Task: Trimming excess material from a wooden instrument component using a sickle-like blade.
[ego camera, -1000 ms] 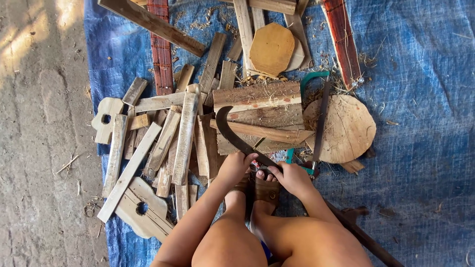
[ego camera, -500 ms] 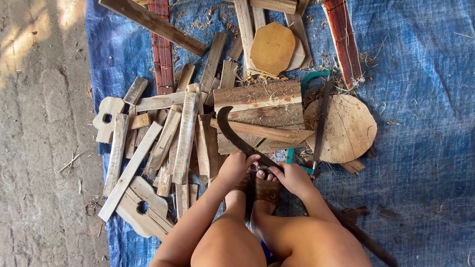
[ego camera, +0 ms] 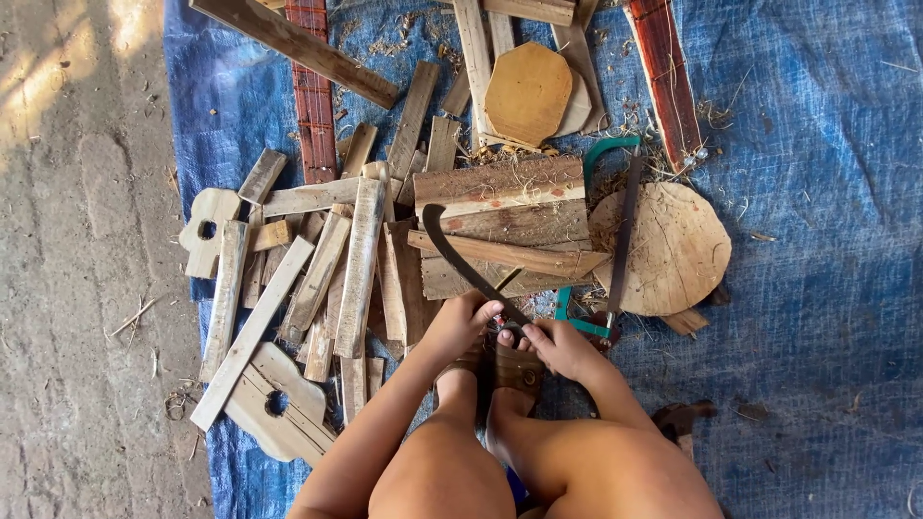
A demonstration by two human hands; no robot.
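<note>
Curved-bladed sickle knife (ego camera: 461, 264), dark and hooked at its tip, lies slantwise across a pile of weathered wood slats (ego camera: 356, 259), its handle end drawn down toward the person's sandalled feet (ego camera: 500, 365). The left hand (ego camera: 460, 325) is closed about the lower part of the blade's shank near the handle; the right hand (ego camera: 562, 348) is curled shut just beside it, fingers folded over what appears to be the handle, though the exact contact is hidden between the two hands. The step in hand is judged to be gripping and steadying the knife over the feet; any further move would call for a firm two-handed hold with the edge kept clear of the toes. Just right of the hands lies a green-framed hacksaw (ego camera: 615, 231) across a round wooden disc (ego camera: 673, 250). An octagonal board (ego camera: 527, 91) lies beyond. Everything rests on a blue tarpaulin (ego camera: 817, 192), beside bare concrete floor (ego camera: 77, 288).
</note>
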